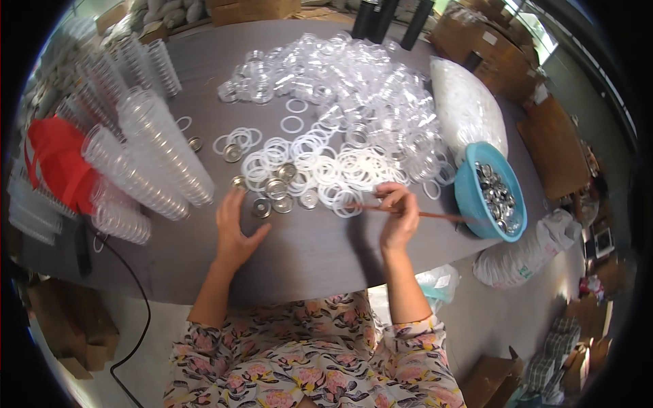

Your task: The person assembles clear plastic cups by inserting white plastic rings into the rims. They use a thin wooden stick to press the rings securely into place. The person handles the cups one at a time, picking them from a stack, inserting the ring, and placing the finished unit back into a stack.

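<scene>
My right hand is closed around a thin reddish-brown stick, held about level over the table. One end points toward the white rings, the other toward the blue basin. My left hand rests low over the table with thumb and fingers apart. Its fingertips are beside a small metal cap; whether they touch it I cannot tell. Several more round silver caps lie just right of that hand. White flat rings spread in a loose pile beyond both hands, some overlapping the caps.
Clear plastic cups or lids are heaped at the back of the grey table. Tall stacks of clear cups and a red cloth stand left. A blue basin of metal caps and a white bag stand right.
</scene>
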The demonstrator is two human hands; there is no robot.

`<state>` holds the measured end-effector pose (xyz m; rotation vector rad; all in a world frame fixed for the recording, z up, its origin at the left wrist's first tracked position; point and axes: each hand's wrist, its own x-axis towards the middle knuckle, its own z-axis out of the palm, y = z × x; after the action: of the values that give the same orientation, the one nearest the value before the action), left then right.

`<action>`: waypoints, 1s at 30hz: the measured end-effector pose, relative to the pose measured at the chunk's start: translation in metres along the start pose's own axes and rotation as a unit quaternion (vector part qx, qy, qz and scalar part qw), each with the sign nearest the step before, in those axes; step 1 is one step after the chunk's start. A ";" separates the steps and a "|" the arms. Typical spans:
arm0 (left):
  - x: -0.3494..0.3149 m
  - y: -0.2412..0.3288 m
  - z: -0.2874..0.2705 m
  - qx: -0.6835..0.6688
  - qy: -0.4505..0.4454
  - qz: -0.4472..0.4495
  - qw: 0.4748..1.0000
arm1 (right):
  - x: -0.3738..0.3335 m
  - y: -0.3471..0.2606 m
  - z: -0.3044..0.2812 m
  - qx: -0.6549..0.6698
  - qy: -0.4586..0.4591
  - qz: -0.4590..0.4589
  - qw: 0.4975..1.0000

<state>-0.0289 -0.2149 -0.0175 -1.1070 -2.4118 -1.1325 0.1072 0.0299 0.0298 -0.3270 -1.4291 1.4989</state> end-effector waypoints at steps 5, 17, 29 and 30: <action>0.018 -0.033 0.037 0.056 0.060 -0.100 0.992 | -0.002 0.004 -0.124 -0.336 0.109 -0.004 0.935; 0.117 0.063 0.101 -0.017 -0.160 0.118 0.980 | 0.080 0.094 -0.140 -0.400 0.058 -0.046 0.913; 0.311 0.062 0.223 0.053 -0.125 0.157 0.978 | 0.089 0.105 -0.139 -0.294 0.055 -0.013 0.954; 0.319 0.066 0.227 0.092 -0.149 0.169 0.970 | 0.090 0.103 -0.140 -0.303 0.055 -0.011 0.951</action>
<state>-0.1778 0.1501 0.0297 -1.6412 -2.3461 -0.6592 0.1241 0.2033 -0.0587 -0.7521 -1.7702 0.9731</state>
